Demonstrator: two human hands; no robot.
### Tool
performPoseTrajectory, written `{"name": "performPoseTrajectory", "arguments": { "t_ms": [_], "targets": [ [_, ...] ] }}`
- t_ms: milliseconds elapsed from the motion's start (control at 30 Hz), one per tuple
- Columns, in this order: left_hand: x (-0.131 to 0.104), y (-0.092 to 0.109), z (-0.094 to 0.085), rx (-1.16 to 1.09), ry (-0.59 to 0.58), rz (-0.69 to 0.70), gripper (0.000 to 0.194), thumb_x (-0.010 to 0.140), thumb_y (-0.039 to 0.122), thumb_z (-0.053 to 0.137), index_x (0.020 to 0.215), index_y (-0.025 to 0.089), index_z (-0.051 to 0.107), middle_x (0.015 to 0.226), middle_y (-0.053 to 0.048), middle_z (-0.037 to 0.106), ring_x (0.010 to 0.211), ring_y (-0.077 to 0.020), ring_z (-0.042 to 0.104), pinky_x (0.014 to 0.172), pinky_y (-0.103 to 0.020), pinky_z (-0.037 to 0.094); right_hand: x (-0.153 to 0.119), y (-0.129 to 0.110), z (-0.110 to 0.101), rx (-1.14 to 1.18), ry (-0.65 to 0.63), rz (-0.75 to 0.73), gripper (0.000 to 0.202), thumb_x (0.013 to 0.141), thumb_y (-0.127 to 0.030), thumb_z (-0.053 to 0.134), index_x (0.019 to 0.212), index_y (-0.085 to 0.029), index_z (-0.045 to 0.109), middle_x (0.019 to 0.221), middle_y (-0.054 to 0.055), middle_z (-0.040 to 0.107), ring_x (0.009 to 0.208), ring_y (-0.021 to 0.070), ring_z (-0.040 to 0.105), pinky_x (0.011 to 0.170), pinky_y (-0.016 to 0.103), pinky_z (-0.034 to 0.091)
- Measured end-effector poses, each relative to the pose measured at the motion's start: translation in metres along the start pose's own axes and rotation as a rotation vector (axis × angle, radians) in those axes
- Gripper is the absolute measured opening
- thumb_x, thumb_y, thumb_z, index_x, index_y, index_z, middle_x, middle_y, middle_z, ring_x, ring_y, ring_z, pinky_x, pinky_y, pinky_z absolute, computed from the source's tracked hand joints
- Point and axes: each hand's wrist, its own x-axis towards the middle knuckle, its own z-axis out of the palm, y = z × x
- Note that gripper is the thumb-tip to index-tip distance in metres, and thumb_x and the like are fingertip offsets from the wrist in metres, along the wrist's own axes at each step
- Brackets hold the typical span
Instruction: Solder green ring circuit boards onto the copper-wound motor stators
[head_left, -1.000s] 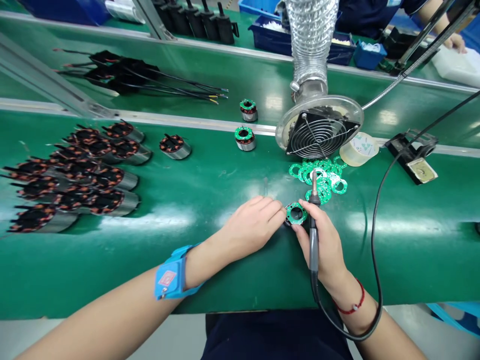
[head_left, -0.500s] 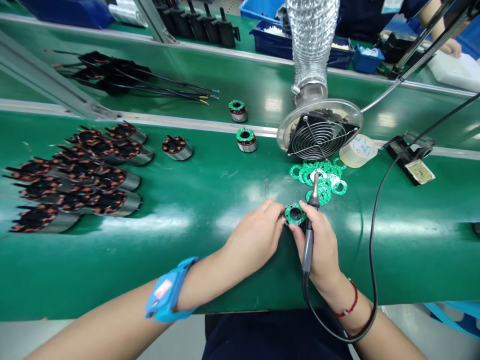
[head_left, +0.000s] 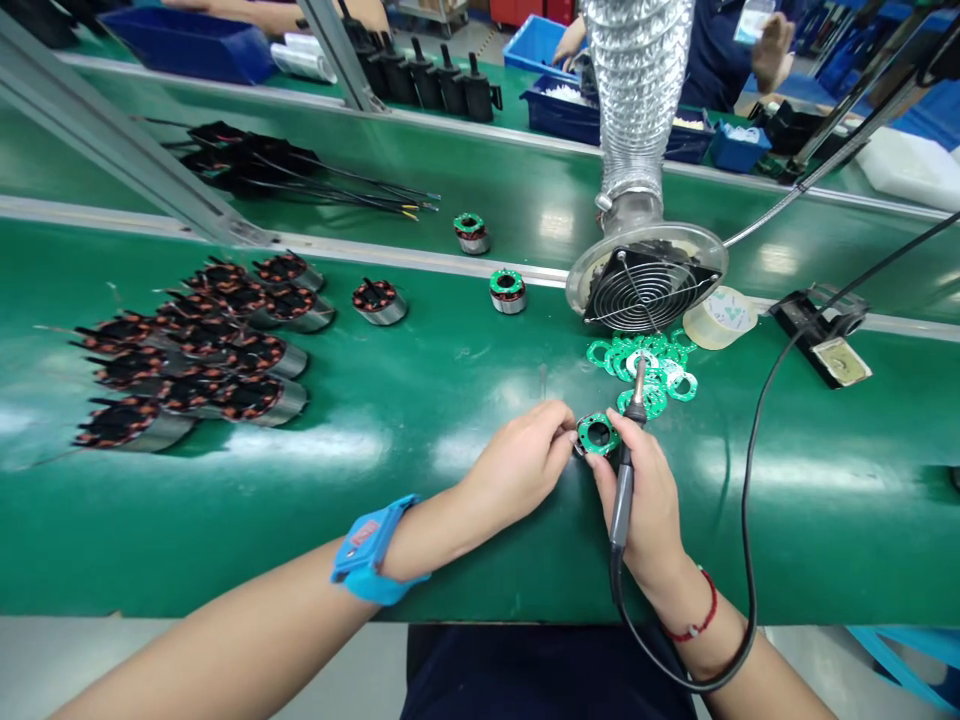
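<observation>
In the head view, the left hand [head_left: 521,460] pinches, fingers curled nearly closed, at the left edge of a stator [head_left: 586,437] topped by a green ring-shaped circuit board. The right hand [head_left: 651,495] clasps its other side plus a soldering iron [head_left: 622,500], near loose ring boards [head_left: 651,400].

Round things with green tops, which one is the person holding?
The nearest round thing, held by the right hand with the left hand at its edge. The other two stand untouched: one before the metal rail, one behind it.
</observation>
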Motion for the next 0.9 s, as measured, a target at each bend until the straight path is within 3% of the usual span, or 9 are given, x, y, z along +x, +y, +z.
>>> {"name": "performPoseTrajectory", "arguments": {
  "t_ms": [267,500,600,667,767,900],
  "targets": [
    [-0.001,0.001,-0.002,-0.072,-0.005,0.014,0.014,0.092,0.018,0.045,0.084,0.018,0.056,0.081,-0.002,0.061,0.075,-0.0166,0.056,0.069,-0.029,0.042,0.0,-0.001,-0.001,0.021,0.011,-0.007,0.038,0.097,-0.027,0.054,0.134,-0.022,0.049,0.115,0.011,0.07,0.101,0.0248,0.068,0.083,0.042,0.058],
    [0.006,-0.014,0.009,-0.488,-0.086,-0.146,0.016,0.09,0.03,0.047,0.083,0.018,0.056,0.064,0.004,0.052,0.056,-0.0114,0.049,0.055,-0.024,0.039,0.001,-0.003,-0.001,0.064,0.025,0.008,0.038,0.096,-0.024,0.055,0.134,-0.022,0.05,0.113,0.011,0.071,0.096,0.0234,0.069,0.081,0.04,0.059],
    [0.005,-0.016,0.013,-0.57,-0.034,-0.191,0.019,0.091,0.032,0.048,0.084,0.017,0.056,0.064,0.004,0.052,0.057,-0.0108,0.05,0.057,-0.024,0.041,0.003,-0.002,-0.001,0.091,0.027,0.035,0.038,0.096,-0.025,0.055,0.134,-0.023,0.05,0.116,0.011,0.07,0.101,0.0241,0.069,0.084,0.041,0.059],
    [0.005,-0.017,0.011,-0.61,-0.059,-0.209,0.018,0.092,0.032,0.048,0.089,0.017,0.058,0.065,0.003,0.056,0.06,-0.0115,0.054,0.06,-0.025,0.045,0.004,-0.001,-0.001,0.104,0.032,0.061,0.037,0.096,-0.027,0.055,0.133,-0.022,0.051,0.116,0.012,0.07,0.102,0.0242,0.07,0.085,0.041,0.06],
    [0.007,-0.021,0.005,-0.564,-0.123,-0.128,0.015,0.089,0.027,0.053,0.093,0.016,0.062,0.077,-0.001,0.062,0.068,-0.0127,0.06,0.067,-0.026,0.049,0.006,0.0,-0.001,0.112,0.047,0.073,0.036,0.096,-0.026,0.055,0.132,-0.021,0.051,0.114,0.012,0.071,0.1,0.0241,0.071,0.082,0.039,0.061],
    [0.012,-0.029,0.001,-0.463,-0.088,-0.018,0.011,0.088,0.024,0.057,0.085,0.017,0.065,0.079,-0.001,0.063,0.07,-0.0126,0.06,0.068,-0.026,0.048,0.007,0.001,-0.002,0.127,0.034,0.047,0.038,0.095,-0.023,0.056,0.133,-0.022,0.051,0.115,0.011,0.072,0.101,0.0245,0.071,0.083,0.04,0.061]
  ]
}}
